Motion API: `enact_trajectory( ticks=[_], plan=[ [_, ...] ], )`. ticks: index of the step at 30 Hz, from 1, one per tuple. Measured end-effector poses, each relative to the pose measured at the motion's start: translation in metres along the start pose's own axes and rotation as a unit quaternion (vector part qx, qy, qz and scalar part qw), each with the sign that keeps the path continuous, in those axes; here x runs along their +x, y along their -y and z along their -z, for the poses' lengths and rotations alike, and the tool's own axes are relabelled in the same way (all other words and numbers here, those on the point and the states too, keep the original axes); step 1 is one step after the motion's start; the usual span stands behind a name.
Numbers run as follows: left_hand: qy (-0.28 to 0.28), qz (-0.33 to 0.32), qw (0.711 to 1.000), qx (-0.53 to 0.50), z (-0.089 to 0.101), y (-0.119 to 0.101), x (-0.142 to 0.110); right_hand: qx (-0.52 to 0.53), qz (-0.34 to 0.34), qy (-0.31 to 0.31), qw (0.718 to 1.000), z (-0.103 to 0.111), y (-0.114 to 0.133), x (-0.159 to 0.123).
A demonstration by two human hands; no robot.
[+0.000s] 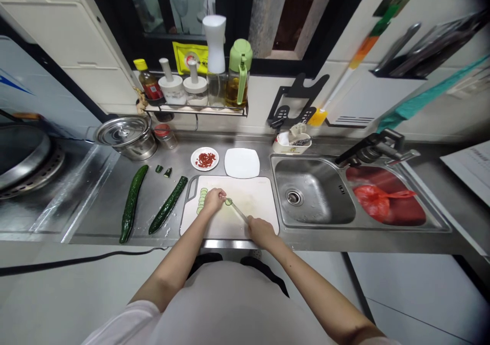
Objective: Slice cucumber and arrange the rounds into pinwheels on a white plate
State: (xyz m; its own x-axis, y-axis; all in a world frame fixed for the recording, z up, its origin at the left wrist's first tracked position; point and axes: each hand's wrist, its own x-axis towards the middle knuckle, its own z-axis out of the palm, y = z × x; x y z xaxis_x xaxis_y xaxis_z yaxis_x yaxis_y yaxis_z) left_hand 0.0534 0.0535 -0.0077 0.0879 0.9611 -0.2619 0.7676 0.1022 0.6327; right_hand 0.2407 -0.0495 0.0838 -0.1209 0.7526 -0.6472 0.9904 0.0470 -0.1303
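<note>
One knife (pixel 239 213), gripped in the right hand (pixel 262 231), frame centre. Left hand (pixel 213 201), fingers bunched narrow beside a cucumber piece (pixel 228 201), contact unclear; cut slices (pixel 202 201) lie left on the cutting board (pixel 260 202).

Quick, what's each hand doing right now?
Left hand: partly closed beside a cucumber piece; whether gripping anything can't be told.
Right hand: closed, holding a knife.

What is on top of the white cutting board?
On the cutting board lies a row of pale green slices; another slice is at the knife in the right hand. The left hand hides part of the board; whatever is beneath it cannot be seen.
</note>
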Motion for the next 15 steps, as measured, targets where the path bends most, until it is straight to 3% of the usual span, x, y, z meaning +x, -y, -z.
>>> enact_trajectory(
  ticks=[15],
  plan=[
    [-0.004,-0.005,1.0,-0.003,-0.002,0.003,0.001,-0.005,-0.001,-0.017,1.0,-0.013,-0.007,-0.002]
  ],
)
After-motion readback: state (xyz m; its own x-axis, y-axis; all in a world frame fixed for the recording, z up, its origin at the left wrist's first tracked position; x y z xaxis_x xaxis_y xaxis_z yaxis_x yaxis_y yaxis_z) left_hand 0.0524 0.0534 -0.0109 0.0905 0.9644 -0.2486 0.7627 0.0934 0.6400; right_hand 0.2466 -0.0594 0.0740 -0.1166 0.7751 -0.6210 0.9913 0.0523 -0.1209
